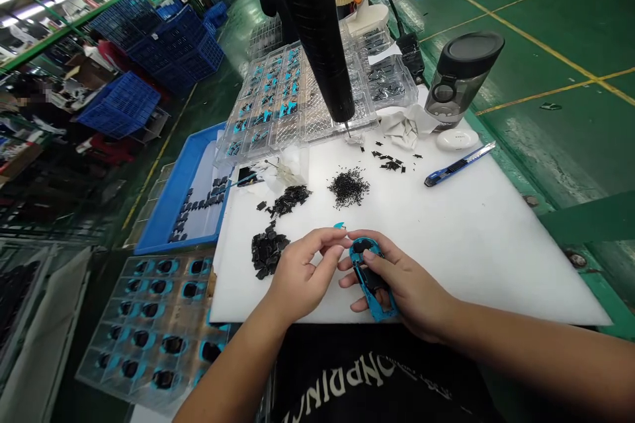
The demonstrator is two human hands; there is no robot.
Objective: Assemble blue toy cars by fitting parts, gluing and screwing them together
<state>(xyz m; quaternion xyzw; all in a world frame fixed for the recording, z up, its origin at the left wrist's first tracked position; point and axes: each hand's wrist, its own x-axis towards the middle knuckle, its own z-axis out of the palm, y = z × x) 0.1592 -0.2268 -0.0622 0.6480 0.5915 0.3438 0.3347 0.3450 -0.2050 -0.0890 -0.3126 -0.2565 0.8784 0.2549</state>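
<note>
My right hand [411,277] holds a blue-and-black plastic shell [380,307], long and rounded, with its thumb on the face and fingers curled around behind. Close against the shell's upper left, my left hand [307,268] has thumb and index finger drawn together; whether a small part is between them I cannot make out. Just beyond those fingertips a small teal piece [339,225] shows. Left of my left hand is a heap of black plastic pieces [268,251], with flatter black pieces [290,199] behind it. A pile of tiny black parts [349,188] lies farther forward.
A black electric screwdriver [322,46] hangs over the white board [476,244]. Clear compartment trays [278,135] stand behind; another [163,314] and a blue bin [143,241] are left. A blue cutter knife [459,164], white case [457,139] and bottle [459,79] sit right.
</note>
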